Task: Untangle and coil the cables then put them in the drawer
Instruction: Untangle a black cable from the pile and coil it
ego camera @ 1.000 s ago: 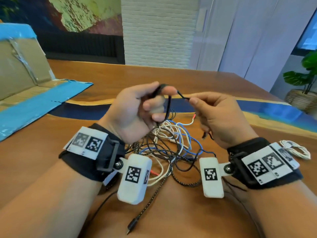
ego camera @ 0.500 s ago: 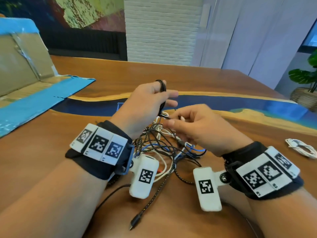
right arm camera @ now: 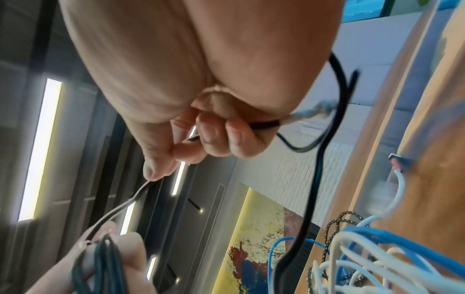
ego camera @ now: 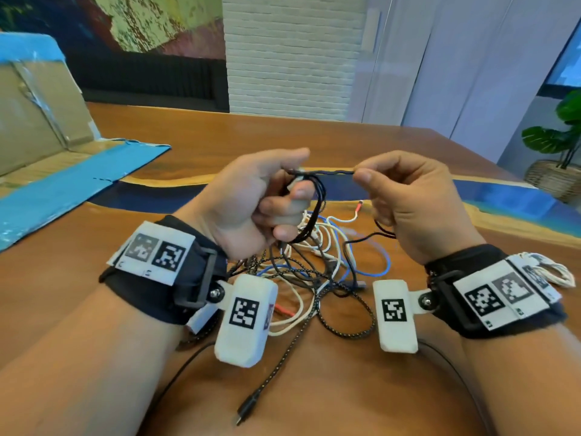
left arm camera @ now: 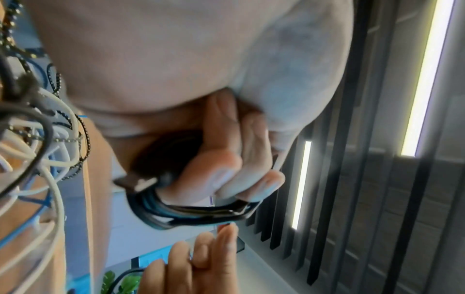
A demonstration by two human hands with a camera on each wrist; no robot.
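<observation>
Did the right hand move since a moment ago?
Yes. The right hand rose from low over the tangled pile of cables and pulled rightward, stretching the thin black cable away from the left hand.

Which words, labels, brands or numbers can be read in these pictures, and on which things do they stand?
No words, brands or numbers can be read.
The wrist bands and the white camera housings carry only black-and-white square marker patterns, no letters.
Small marks on the band edges are too small to read.
The cables show no print.
</observation>
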